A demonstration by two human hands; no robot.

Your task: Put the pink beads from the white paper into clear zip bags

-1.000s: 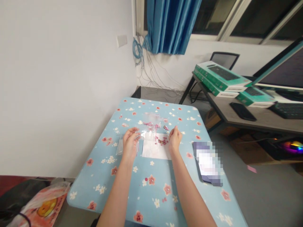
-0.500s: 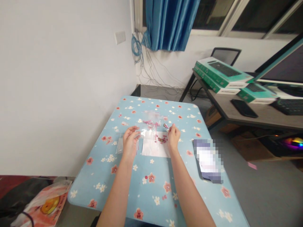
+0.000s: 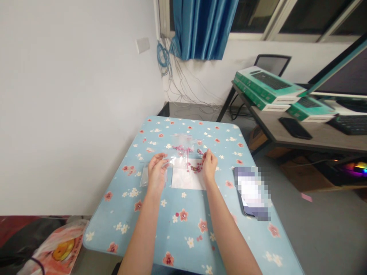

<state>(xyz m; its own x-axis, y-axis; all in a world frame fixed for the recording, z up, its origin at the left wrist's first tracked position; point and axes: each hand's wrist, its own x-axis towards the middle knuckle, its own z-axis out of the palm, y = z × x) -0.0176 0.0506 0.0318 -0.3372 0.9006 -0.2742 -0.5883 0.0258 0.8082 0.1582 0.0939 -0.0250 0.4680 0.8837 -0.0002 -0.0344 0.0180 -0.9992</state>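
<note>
My left hand (image 3: 157,169) has its thumb and fingers pinched on the edge of a clear plastic bag (image 3: 179,162), which reaches over a white sheet of paper (image 3: 183,182). Near the paper's right edge, my right hand (image 3: 210,165) is closed in a pinch; whatever lies between its fingertips is too small to make out. Pink beads (image 3: 196,168) with a darker piece lie on the paper beside that hand. Farther back are more pink beads (image 3: 180,148) by another clear bag (image 3: 183,139). A small dark-and-pink piece (image 3: 200,151) lies just beyond my right hand.
A flat clear packet (image 3: 144,179) lies partly under my left hand. On the flowered blue tablecloth (image 3: 172,244), a phone (image 3: 243,206) is at the right. A desk (image 3: 275,130) with keyboard boxes (image 3: 266,86) stands to the right, and a wall (image 3: 71,107) rises at the left.
Both hands stay in nearly the same place and keep their pinched shape. The whole view has shifted slightly; no object has clearly moved on the table.
</note>
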